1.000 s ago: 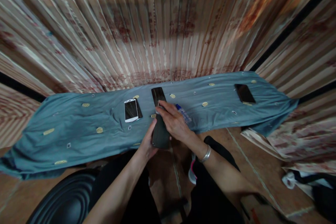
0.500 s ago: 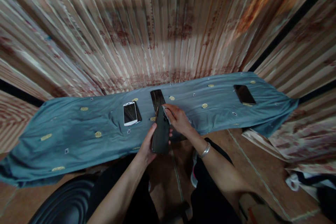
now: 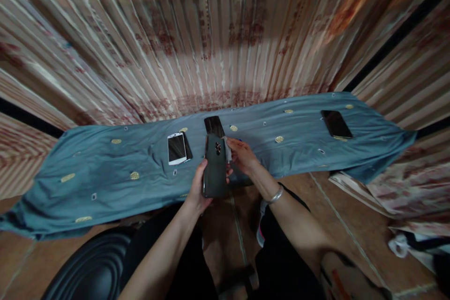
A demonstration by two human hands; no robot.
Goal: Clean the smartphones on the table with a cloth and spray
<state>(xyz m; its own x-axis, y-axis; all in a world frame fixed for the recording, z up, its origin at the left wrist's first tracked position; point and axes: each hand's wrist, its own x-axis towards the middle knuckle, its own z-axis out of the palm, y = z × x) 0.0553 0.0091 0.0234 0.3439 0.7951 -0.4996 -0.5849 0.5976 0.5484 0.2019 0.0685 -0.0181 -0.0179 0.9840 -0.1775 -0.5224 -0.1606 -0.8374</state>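
My left hand (image 3: 197, 192) grips a dark phone (image 3: 214, 166) upright from below, its back and camera facing me. At the phone's upper right edge my right hand (image 3: 241, 155) pinches a small white cloth or wipe (image 3: 228, 150); a metal bangle is on that wrist. Both hands hover over the near edge of a blue embroidered cloth (image 3: 105, 168). Just beyond the held phone lies a black phone or glass panel (image 3: 213, 125) flat on the cloth.
A white-framed phone (image 3: 176, 148) rests on a dark one to the left. Another dark phone (image 3: 336, 123) lies at the far right of the cloth. A striped patterned curtain (image 3: 211, 37) hangs behind. A black round stool (image 3: 87, 272) sits at lower left.
My left hand has raised the dark phone more upright. My right hand slid from on top of it to its upper right edge, holding the white wipe. The bottle on the cloth is now hidden.
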